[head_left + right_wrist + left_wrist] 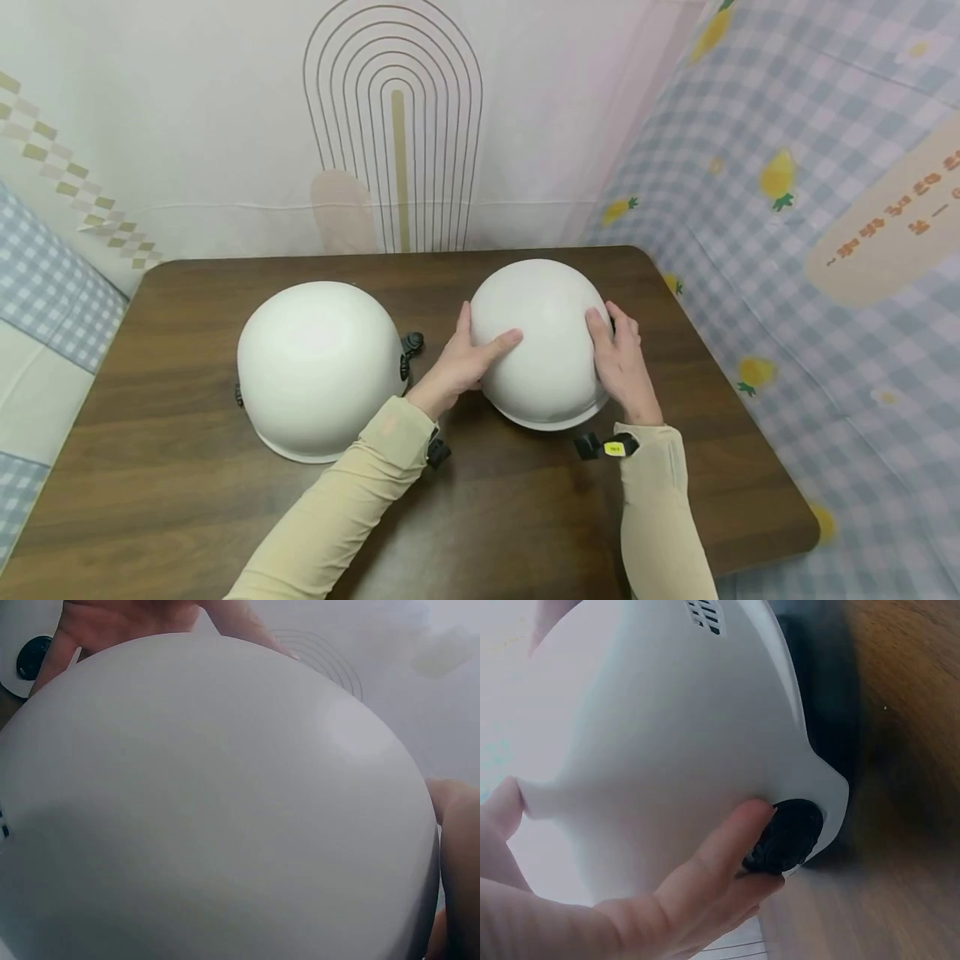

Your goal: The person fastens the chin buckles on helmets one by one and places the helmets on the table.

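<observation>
A smooth white helmet stands dome up on the right part of the table, held from both sides. My left hand grips its left side, thumb across the shell and fingers round the edge. In the left wrist view those fingers touch a round black knob near the rim. On the opposite side my right hand holds the shell, thumb in front and fingers behind, partly hidden. Whether the rim rests on the table cannot be told. A second white helmet sits left of my left hand, untouched.
Black fittings stick out from the second helmet's right side, close to my left wrist. The brown wooden table meets a white patterned cloth behind and a blue checked cloth at right.
</observation>
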A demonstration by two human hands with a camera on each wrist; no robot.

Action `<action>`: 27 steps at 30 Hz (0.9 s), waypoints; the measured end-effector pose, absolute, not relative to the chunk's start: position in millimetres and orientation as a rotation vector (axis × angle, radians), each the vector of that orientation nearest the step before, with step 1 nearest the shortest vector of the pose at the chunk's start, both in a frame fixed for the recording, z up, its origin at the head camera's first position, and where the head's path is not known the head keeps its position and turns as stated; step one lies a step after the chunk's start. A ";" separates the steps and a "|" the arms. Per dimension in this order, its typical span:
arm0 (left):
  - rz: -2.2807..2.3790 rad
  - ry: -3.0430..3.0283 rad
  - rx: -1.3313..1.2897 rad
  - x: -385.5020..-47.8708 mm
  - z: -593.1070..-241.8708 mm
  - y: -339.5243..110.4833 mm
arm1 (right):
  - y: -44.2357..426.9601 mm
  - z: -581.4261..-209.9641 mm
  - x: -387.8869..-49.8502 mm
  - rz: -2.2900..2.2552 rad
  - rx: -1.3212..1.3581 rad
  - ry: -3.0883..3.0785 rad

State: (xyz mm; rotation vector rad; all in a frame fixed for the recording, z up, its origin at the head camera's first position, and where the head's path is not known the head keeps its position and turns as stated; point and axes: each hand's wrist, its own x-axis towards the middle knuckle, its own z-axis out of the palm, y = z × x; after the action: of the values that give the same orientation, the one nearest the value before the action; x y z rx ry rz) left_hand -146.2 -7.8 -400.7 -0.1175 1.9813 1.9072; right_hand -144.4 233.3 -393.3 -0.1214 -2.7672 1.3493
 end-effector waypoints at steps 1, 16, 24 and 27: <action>1.897 2.006 -0.111 -146.3 -400.6 -7.6 | 233.9 -394.6 -144.5 1.364 -0.132 -2.780; 1.712 2.196 -0.106 -144.9 -402.1 -5.6 | 237.5 -417.9 -151.4 1.615 -0.265 -2.778; 1.656 2.248 -0.110 -145.4 -402.2 -3.6 | 239.1 -423.7 -153.6 1.660 -0.301 -2.792; 1.591 2.311 -0.116 -146.3 -404.2 -1.8 | 239.1 -425.9 -154.1 1.668 -0.299 -2.804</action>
State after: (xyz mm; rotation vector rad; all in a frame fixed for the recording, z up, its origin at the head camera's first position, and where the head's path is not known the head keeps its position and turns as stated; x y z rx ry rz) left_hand -146.3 -1.8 -404.2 -0.1157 2.3113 1.5915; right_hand -154.1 239.1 -425.9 -0.2992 -2.8042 1.6682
